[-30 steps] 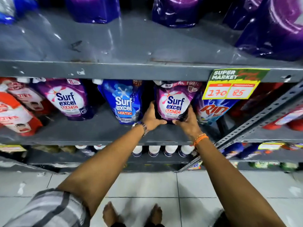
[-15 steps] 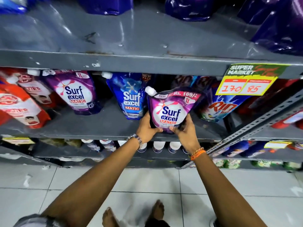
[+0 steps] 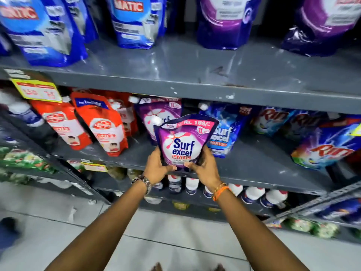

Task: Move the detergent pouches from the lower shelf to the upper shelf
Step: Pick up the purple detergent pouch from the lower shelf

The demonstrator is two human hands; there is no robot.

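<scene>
I hold a purple Surf Excel Matic pouch (image 3: 184, 140) upright in front of the lower shelf (image 3: 259, 173), clear of its surface. My left hand (image 3: 156, 167) grips its bottom left corner and my right hand (image 3: 205, 167) its bottom right. Behind it on the lower shelf stand another purple pouch (image 3: 154, 112) and a blue Surf Excel pouch (image 3: 222, 132). The upper shelf (image 3: 195, 75) carries blue pouches (image 3: 134, 22) on the left and purple pouches (image 3: 222, 22) on the right, with bare grey metal along its front.
Red Lifebuoy pouches (image 3: 105, 126) fill the lower shelf's left, Rin pouches (image 3: 324, 149) its right. A yellow price tag (image 3: 37, 90) hangs from the upper shelf's edge at left. White-capped bottles (image 3: 254, 194) line the shelf below. Tiled floor lies beneath.
The purple pouch has come off the lower shelf toward me and hangs in both hands. My view has tilted up and left, bringing the upper shelf's pouches into sight.
</scene>
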